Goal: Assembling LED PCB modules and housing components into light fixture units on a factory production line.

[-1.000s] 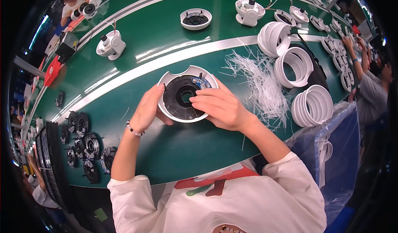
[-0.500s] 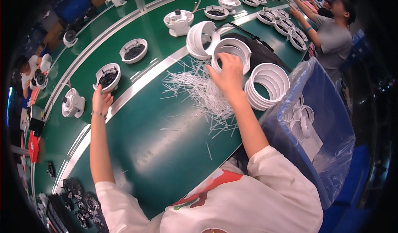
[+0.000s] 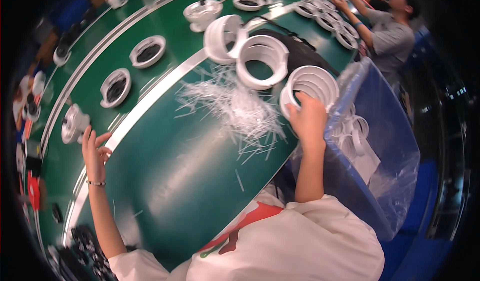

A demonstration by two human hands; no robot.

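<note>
Fingers spread and with nothing in it, my left hand [image 3: 96,153] hovers at the inner edge of the green line, just beside a white round-headed unit [image 3: 75,124]. My right hand [image 3: 309,117] is at the near rim of a stack of white plastic rings [image 3: 320,83], fingers hooked over the rim and the thumb outside. The hand hides part of that rim. Two more groups of white rings stand farther off: one upright-mouthed stack [image 3: 262,61] and one tilted stack [image 3: 220,38]. A loose heap of thin clear-white strips [image 3: 235,106] lies in front of them.
A blue bin with a clear plastic liner [image 3: 385,146], holding white rings, stands at my right. White housings with black centres [image 3: 116,87] sit on the green line [image 3: 165,81]. Black parts [image 3: 90,246] lie at lower left. A co-worker [image 3: 390,36] works at the far right.
My left hand has left the white housing with the black centre and moved nearer, towards the round-headed unit. My right hand has moved from the middle ring stack to the right-hand one.
</note>
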